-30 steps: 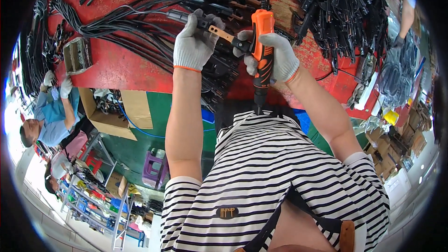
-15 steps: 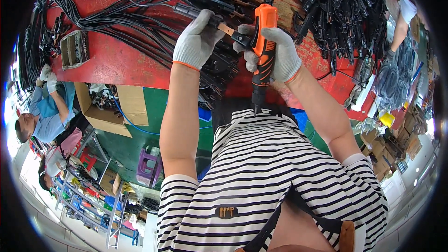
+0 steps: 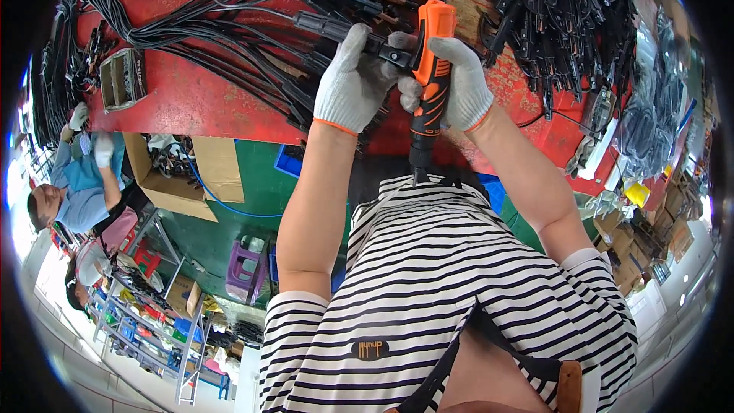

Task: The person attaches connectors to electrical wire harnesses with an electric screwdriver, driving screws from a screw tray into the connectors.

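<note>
Holding black handle [image 3: 330, 27] in curled left hand [image 3: 352, 86], orange-black power driver [image 3: 433, 93] in wrapped right hand [image 3: 467, 82]; pointed bodyward, probably to free fingertips for steadying the handle.

The left hand [image 3: 350, 86] grips a black cabled handle [image 3: 322, 25]; the right hand [image 3: 465, 86] holds an orange-and-black power screwdriver [image 3: 438, 18].

Fisheye view from the left of two head-worn cameras, upright and directed steeply downward. The grip of the white-gloved right hand [image 3: 466, 86] on the orange-and-black, elongated power screwdriver [image 3: 433, 99] lies near the lens, above mid-frame. Below the grip, and nearer, the black-and-white striped cloth shirt [image 3: 443, 260] is seen from above; left of the grip and beyond it spreads the scuffed red tabletop [image 3: 206, 84].
</note>
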Demonstrator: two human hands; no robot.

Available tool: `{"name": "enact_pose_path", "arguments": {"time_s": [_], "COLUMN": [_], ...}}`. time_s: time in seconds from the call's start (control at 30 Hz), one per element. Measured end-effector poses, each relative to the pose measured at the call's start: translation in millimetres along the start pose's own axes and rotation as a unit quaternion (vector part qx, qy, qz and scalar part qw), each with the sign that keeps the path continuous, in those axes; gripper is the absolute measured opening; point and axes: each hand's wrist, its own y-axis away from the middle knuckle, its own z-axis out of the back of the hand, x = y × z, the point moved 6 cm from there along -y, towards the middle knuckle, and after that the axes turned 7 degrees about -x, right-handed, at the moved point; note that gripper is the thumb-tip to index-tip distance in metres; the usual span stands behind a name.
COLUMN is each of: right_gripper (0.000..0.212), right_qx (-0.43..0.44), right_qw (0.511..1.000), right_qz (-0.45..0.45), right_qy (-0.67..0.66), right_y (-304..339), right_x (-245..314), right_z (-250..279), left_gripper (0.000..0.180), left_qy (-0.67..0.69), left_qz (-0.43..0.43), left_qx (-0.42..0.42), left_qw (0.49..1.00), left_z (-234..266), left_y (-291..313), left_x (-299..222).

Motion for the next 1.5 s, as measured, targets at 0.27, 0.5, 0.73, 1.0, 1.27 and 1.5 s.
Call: {"name": "enact_pose_path", "arguments": {"time_s": [0.27, 0.5, 0.73, 1.0, 1.27, 1.5], "right_gripper": [0.056, 0.041, 0.031, 0.027, 0.028, 0.026], "right_qx": [0.024, -0.071, 0.340, -0.008, 0.043, 0.189], "right_qw": [0.998, 0.898, 0.783, 0.818, 0.838, 0.825], "right_qz": [-0.001, 0.422, 0.508, 0.569, 0.541, 0.531], "right_qy": [0.050, 0.105, -0.114, 0.086, 0.065, -0.037], "right_y": [28.7, 85.5, 25.8, 30.6, 11.8, -15.1], "right_x": [10.1, 114.4, 100.3, 84.4, 85.4, 83.6], "right_z": [6.4, 85.8, 114.0, 139.2, 138.3, 149.3], "left_gripper": [0.022, 0.031, 0.033, 0.029, 0.028, 0.032], "left_qy": [0.029, 0.042, 0.088, 0.157, 0.150, 0.137], "left_qz": [-0.112, -0.079, -0.072, -0.047, -0.069, -0.061], "left_qx": [-0.026, -0.062, -0.039, 0.024, -0.017, -0.039], "left_qw": [0.993, 0.994, 0.993, 0.986, 0.986, 0.988], "left_z": [-9.2, 15.1, 27.6, 42.8, 64.4, 71.6], "left_y": [-10.1, -17.4, -31.1, -46.5, -39.0, -42.2], "left_x": [-2.1, 15.0, 35.1, 33.9, 28.9, 31.0]}}
